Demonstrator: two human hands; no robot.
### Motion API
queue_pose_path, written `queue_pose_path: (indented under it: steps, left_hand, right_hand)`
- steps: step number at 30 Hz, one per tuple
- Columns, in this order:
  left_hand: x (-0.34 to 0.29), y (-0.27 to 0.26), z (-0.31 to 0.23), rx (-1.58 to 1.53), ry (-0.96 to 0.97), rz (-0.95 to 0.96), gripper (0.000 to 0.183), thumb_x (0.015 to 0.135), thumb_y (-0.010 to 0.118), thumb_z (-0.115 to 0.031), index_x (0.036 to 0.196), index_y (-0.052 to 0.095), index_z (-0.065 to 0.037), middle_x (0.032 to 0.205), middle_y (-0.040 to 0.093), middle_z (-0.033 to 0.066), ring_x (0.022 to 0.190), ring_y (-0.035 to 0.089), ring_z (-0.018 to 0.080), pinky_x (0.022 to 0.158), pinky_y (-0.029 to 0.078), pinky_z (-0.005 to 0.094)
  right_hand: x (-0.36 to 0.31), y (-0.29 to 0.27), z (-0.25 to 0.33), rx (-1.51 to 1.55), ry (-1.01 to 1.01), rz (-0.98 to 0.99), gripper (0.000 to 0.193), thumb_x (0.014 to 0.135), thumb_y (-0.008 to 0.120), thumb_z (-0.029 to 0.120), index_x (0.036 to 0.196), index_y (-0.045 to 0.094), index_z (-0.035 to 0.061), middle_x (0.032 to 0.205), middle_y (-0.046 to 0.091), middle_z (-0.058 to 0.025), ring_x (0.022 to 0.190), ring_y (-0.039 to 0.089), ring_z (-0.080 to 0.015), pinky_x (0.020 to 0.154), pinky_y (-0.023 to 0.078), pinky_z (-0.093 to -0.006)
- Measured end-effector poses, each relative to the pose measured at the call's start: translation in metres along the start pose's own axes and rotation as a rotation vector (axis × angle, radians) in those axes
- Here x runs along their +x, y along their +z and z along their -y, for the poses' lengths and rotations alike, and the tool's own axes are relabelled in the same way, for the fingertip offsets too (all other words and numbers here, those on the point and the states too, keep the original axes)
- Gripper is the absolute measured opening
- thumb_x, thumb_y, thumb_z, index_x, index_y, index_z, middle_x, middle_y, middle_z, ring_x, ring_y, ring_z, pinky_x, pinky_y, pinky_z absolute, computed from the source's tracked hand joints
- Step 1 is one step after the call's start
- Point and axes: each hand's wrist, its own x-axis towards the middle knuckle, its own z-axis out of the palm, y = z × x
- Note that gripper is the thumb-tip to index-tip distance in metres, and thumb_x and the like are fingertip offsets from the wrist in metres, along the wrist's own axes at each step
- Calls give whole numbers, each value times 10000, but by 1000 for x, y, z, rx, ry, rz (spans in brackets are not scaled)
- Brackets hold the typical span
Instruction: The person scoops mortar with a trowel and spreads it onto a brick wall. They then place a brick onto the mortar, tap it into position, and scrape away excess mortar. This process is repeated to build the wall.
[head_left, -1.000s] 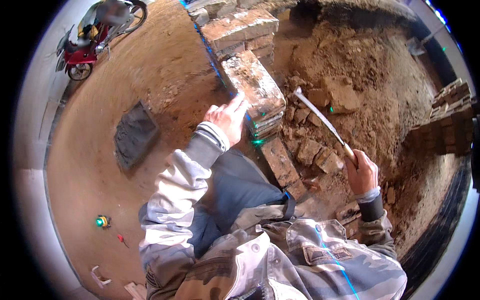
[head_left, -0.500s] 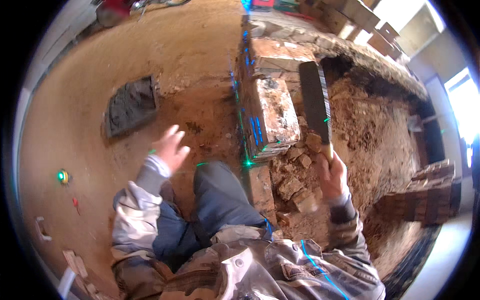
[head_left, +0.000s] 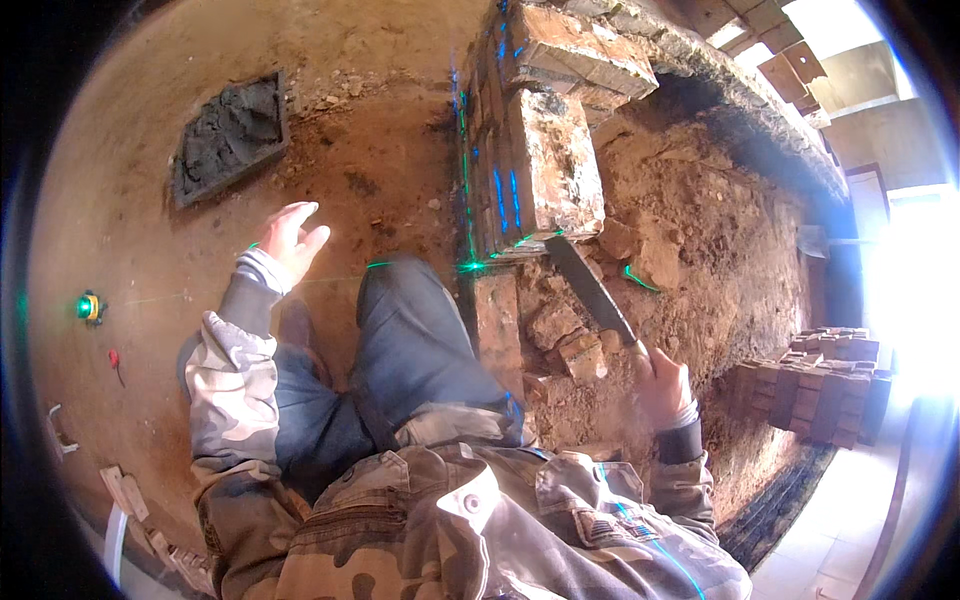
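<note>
My right hand (head_left: pixel 663 388) grips the wooden handle of a mason's brick knife (head_left: pixel 592 291). Its long dark blade slants up and left, with the tip at the lower front corner of a brick pier (head_left: pixel 562 165); whether they touch I cannot tell. Worn, pale-stained bricks form the pier, and blue and green laser lines fall on its left side. Over the floor on the left, my left hand (head_left: pixel 290 243) hangs empty, fingers apart. Beyond it lies a dark tray (head_left: pixel 235 178) of grey mortar.
Broken bricks (head_left: pixel 562 340) lie in the dug earth right of a low brick course (head_left: pixel 497 325). A glowing green laser level (head_left: pixel 90 308) stands at far left, near a small red object (head_left: pixel 115 360). Stacked bricks (head_left: pixel 820 385) stand at right.
The brick knife has swung down and left, from upright beside the pier to its lower corner. My left hand has stayed empty. The view has shifted, so the pier and tray appear higher.
</note>
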Motion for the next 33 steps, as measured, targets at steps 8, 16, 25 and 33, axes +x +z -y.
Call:
queue_pose_path:
  steps: [8, 16, 25, 33]
  left_hand:
    - [-4, -1, -2, 221, -11, 42, 508, 902, 687, -259, 1293, 586, 47, 1317, 606, 236, 1090, 655, 306, 936, 526, 374]
    - [-5, 6, -11, 42, -70, -7, 390, 934, 623, -245, 1206, 643, 35, 1138, 694, 206, 844, 679, 283, 808, 543, 379]
    - [10, -15, -16, 21, 94, -217, 246, 938, 605, -146, 767, 561, 26, 706, 573, 214, 621, 557, 349, 588, 434, 409]
    - [13, -27, -18, 10, 37, -301, 280, 910, 697, -151, 743, 551, 20, 642, 535, 182, 548, 472, 285, 551, 420, 393]
  right_hand:
    - [12, 19, -45, 6, -278, -43, 206, 992, 582, 168, 883, 621, -2, 602, 483, -161, 482, 463, -295, 475, 400, -381]
    - [-28, 74, -48, 503, 449, 152, 430, 1024, 574, 398, 837, 664, 21, 614, 519, 43, 556, 447, -48, 489, 367, -254]
    - [0, 59, 95, 458, 132, 422, 208, 921, 686, 200, 898, 627, 2, 674, 594, -73, 630, 552, -140, 572, 453, -322]
    - [54, 62, 168, 1078, 393, 850, 233, 1029, 534, 260, 928, 521, 50, 714, 532, -34, 539, 524, -139, 487, 451, -296]
